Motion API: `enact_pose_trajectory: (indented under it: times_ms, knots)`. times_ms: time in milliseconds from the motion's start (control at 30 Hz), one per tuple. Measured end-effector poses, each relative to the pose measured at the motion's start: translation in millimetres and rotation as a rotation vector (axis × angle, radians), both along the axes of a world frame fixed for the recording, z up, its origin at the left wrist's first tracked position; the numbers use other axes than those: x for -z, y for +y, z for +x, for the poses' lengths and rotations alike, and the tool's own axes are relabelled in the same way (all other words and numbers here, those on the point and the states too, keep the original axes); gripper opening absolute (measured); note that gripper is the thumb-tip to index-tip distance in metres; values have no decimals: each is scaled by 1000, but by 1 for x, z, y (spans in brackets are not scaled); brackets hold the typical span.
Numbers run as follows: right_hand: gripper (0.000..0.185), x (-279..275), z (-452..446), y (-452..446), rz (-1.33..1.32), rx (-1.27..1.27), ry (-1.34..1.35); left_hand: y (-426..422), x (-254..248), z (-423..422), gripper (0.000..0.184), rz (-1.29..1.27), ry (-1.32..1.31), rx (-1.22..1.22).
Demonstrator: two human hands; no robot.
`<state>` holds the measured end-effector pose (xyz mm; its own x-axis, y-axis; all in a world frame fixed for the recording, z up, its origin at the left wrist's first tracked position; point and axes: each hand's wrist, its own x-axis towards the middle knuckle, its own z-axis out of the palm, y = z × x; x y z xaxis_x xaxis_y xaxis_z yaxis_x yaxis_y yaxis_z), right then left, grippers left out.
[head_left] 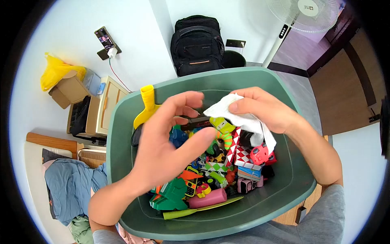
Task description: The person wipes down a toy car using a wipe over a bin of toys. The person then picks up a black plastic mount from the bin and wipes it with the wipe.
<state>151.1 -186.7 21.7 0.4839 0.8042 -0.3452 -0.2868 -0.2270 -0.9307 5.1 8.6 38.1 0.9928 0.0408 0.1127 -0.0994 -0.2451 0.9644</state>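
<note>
Pale walls (130, 40) stand behind a green, round-cornered plastic tub (122, 126) of glossy toys (208, 199). Above them, the right hand (266, 110) pinches a limp, creased white cloth (245, 123), one end drooping; the left hand (164, 144) hovers, fingers loosely curved, thumb apart.

My left hand (164, 146) was blurred and hid some toys (217, 166); the white cloth (248, 120) covered some fingertips of my right hand (266, 109). The fan (308, 9) was cut off above; the phone (105, 38) picture was too small to tell.
</note>
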Motion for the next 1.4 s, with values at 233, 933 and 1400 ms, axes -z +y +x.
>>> enact_pose_trajectory:
  times_ms: [233, 933, 1400]
  knots:
    - [27, 7, 0, -2, -181, -153, -191, -34, -29, -43, 35, -814, -119, 511]
    - [30, 17, -6, 5, -139, -117, -158, -8, 1, -33, 29, -442, 181, 623]
    - [30, 23, -6, 2, -154, -172, -209, -10, 0, -31, 25, -394, 199, 672]
